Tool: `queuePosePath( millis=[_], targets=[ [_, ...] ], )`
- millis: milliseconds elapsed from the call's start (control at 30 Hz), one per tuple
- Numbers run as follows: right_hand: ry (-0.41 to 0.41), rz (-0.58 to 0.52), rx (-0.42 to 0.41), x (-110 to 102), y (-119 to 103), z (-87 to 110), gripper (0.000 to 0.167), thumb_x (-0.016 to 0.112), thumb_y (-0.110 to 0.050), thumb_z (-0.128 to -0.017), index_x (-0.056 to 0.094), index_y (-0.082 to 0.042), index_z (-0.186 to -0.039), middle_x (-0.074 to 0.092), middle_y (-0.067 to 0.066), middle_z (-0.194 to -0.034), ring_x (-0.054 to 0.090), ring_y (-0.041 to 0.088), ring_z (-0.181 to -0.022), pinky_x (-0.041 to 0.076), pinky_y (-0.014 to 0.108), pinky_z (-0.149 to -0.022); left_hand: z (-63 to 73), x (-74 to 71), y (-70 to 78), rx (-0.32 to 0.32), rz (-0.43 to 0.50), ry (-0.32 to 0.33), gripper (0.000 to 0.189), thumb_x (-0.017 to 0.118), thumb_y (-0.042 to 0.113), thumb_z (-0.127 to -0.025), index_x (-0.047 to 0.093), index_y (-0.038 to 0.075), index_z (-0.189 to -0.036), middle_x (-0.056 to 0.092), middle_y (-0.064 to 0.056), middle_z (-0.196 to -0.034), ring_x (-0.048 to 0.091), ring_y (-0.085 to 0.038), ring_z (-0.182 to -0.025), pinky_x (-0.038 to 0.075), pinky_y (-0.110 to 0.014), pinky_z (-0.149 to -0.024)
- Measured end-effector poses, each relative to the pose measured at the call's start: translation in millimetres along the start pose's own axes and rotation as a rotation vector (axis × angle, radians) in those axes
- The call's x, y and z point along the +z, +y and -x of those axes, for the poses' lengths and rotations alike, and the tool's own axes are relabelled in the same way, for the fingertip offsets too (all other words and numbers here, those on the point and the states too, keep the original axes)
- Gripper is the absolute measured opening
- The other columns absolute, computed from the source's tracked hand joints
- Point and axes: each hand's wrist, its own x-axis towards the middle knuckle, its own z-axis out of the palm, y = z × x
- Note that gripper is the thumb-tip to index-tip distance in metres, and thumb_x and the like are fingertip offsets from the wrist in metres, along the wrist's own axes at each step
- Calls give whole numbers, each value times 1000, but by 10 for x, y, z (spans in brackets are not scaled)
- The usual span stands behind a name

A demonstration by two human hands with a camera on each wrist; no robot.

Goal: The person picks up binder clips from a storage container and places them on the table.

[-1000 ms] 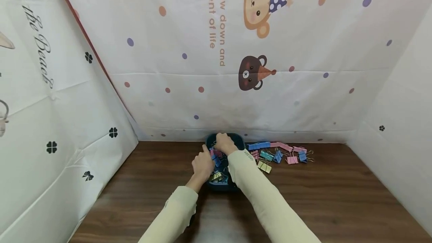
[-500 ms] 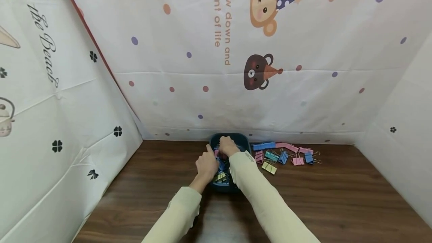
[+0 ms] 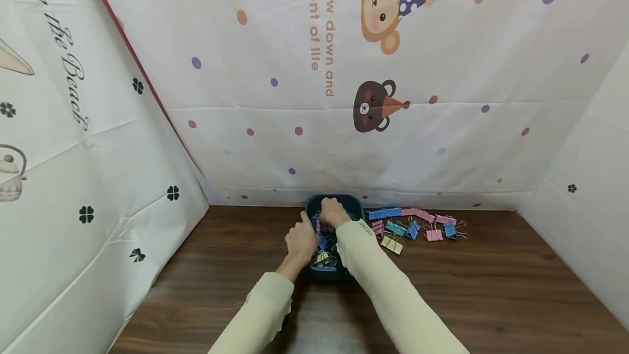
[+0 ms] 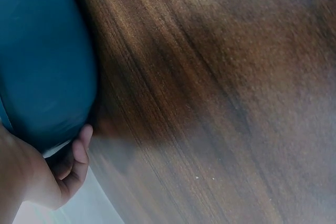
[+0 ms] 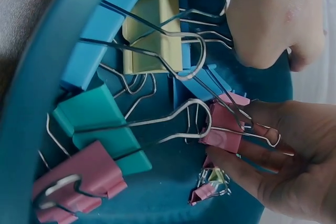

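A dark teal plastic bin (image 3: pixel 351 201) stands on the table against the back cloth, with binder clips of several colours inside. My left hand (image 3: pixel 301 240) grips its left side; in the left wrist view, curled fingers (image 4: pixel 79 156) lie against the bin's outer wall. My right hand (image 3: pixel 334 213) reaches down into the far part of the bin. In the right wrist view it pinches a small pink binder clip (image 5: pixel 224 127) between thumb and fingers. Near it lie a yellow clip (image 5: pixel 152 30), a green clip (image 5: pixel 105 124), a larger pink clip (image 5: pixel 79 184) and a blue clip (image 5: pixel 97 40).
Right of the bin, a row of blue clips (image 3: pixel 385 213) and pink clips (image 3: pixel 417 213) lies along the back edge. Before it are a loose yellow clip (image 3: pixel 392 244), a teal clip (image 3: pixel 395 227) and several others. Printed cloth (image 3: pixel 275 146) hangs behind the wooden table (image 3: pixel 467 288).
The head view has shifted slightly, moving the scene a little right in the frame. My right hand moves slightly within the bin; the left hand keeps its place on the bin.
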Motion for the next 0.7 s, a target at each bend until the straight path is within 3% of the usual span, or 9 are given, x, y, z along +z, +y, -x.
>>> queuePosePath(
  millis=[333, 700],
  targets=[
    [36, 71, -8, -173, 8, 92, 21, 67, -8, -97, 66, -2, -117, 66, 14, -94, 63, 23, -73, 49, 35, -63, 23, 22, 29, -2, 9, 6, 72, 75, 19, -89, 43, -3, -151, 65, -16, -69, 62, -28, -58, 55, -45, -57],
    [91, 157, -58, -458, -31, 203, 4, 69, -7, -93, 69, -3, -93, 66, 12, -91, 57, 21, -72, 47, 34, -62, 36, -31, 1, 3, 15, 11, 74, 77, 20, -89, 43, -5, -149, 69, -20, -79, 67, -31, -64, 57, -48, -61]
  ],
)
